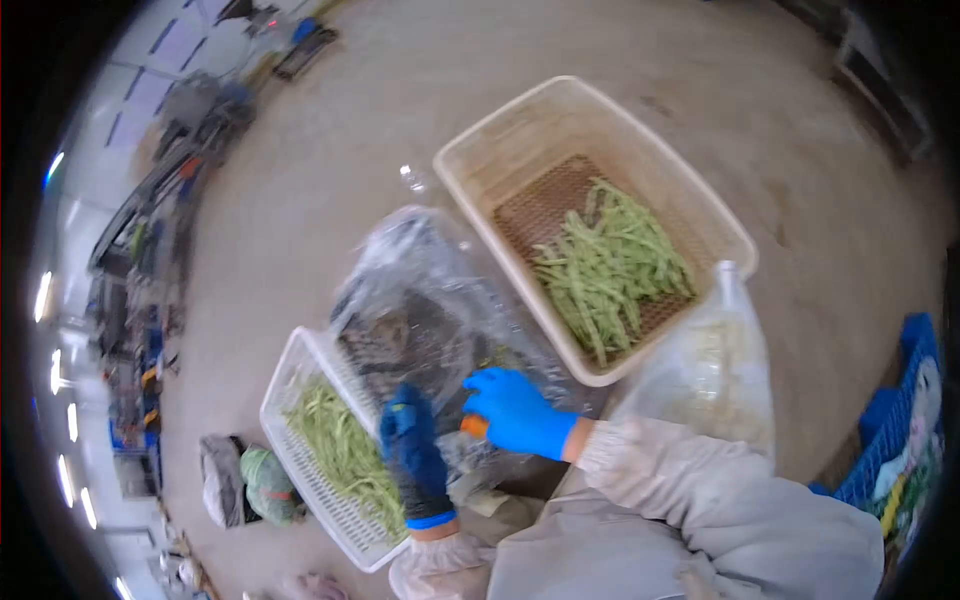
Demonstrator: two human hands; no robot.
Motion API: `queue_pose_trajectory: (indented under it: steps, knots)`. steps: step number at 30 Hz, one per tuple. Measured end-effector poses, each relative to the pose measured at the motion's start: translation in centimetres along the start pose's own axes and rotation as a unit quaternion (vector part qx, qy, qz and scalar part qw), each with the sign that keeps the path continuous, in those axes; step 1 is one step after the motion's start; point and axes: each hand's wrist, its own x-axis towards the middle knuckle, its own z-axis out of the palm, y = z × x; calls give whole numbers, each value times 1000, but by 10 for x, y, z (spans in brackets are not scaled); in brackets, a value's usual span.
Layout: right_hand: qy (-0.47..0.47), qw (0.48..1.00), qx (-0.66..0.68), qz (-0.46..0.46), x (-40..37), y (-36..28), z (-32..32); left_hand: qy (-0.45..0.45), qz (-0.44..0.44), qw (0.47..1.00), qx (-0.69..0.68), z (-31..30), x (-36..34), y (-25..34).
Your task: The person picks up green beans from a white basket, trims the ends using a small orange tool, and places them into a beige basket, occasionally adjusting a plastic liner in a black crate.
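My left hand [414, 455], in a dark blue glove, is beside the right edge of a white slotted basket [290, 370] of green beans [345, 450]. Its fingers look closed, but blur hides what they hold, if anything. My right hand [520, 412], in a bright blue glove, curls around a small orange object [474, 426] whose kind I cannot make out. Both hands are over the near part of a clear plastic bag [410, 255] with dark scraps inside. Beyond it, a large beige crate [590, 95] holds more green beans [615, 265] on its brown mesh bottom.
A filled translucent plastic bag [715, 375] stands near my right forearm. At far right is a blue basket [880, 450] with mixed items. A green bundle [268, 485] and a grey-white bag [222, 480] lie left of the white basket. Equipment lines the left wall.
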Motion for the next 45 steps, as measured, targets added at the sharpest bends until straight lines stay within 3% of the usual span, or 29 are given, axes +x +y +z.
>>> queue_pose_trajectory:
  steps: [2,4,6,7,9,11,12,13,15,17,19,21,22,23,24,26,27,28,29,30,31,32,33,35,37,41,43,44,45]
  knots:
    - [-19,998,-60,21,-12,7,3,77,-85,966,-231,9,14,9]
    - [-53,992,-106,31,-14,9,12,60,-82,976,-194,50,33,36]
    - [-144,987,61,47,-10,14,20,-77,-4,992,-96,104,44,65]
    - [-98,988,102,63,-9,6,0,-82,-9,992,-100,120,52,66]
    - [102,965,181,157,7,35,-1,-143,177,972,66,144,66,66]
    - [346,883,256,188,21,87,-29,-121,137,983,35,138,75,78]
    - [410,847,237,240,34,122,-46,-94,102,990,8,128,82,81]
    - [406,845,174,303,41,145,-68,-99,98,988,58,109,88,76]
    - [223,895,129,364,53,231,-69,-46,27,997,-51,73,93,41]
    - [0,956,-33,291,59,317,-30,-6,6,1000,23,47,83,27]
    - [-159,947,-192,201,54,358,12,63,-43,997,13,24,67,9]
    - [-241,933,-168,210,46,381,44,89,-99,991,9,-15,49,-28]
    - [-243,933,-168,207,19,446,105,92,-99,991,9,-21,44,-34]
    - [-366,889,-235,142,0,507,163,121,-167,978,-19,-25,35,-31]
    - [-369,889,-232,140,-5,464,145,150,-234,959,-48,-28,30,-32]
    - [-301,877,-185,325,38,375,82,109,-245,963,11,-38,24,-38]
    - [-180,874,-104,439,33,372,84,65,-250,964,66,-39,23,-40]
    - [-180,874,-106,439,33,374,80,65,-250,964,64,-34,24,-42]
    - [-194,886,-94,411,35,379,72,35,-139,966,215,-25,28,-44]
    - [-210,896,-81,383,36,380,61,4,-24,933,359,-15,32,-43]
    - [-287,913,-166,238,40,385,43,5,-22,934,357,-6,37,-37]
    - [-192,916,-16,351,44,378,20,54,-95,984,144,6,46,-30]
    - [-87,882,133,444,53,355,-15,97,-159,979,-80,19,55,-21]
    - [7,857,339,389,66,284,-90,45,-150,984,-90,37,69,-12]
    - [8,853,453,257,78,241,-126,-49,-135,984,-105,59,81,4]
    - [-109,872,457,135,78,103,-166,-121,-49,984,-119,94,87,38]
    - [-159,856,485,83,65,74,-143,-157,114,981,17,97,83,62]
    - [-167,856,483,75,57,55,-139,-148,119,982,20,91,77,69]
    - [-172,856,476,100,47,34,-139,-151,51,987,-21,86,71,74]
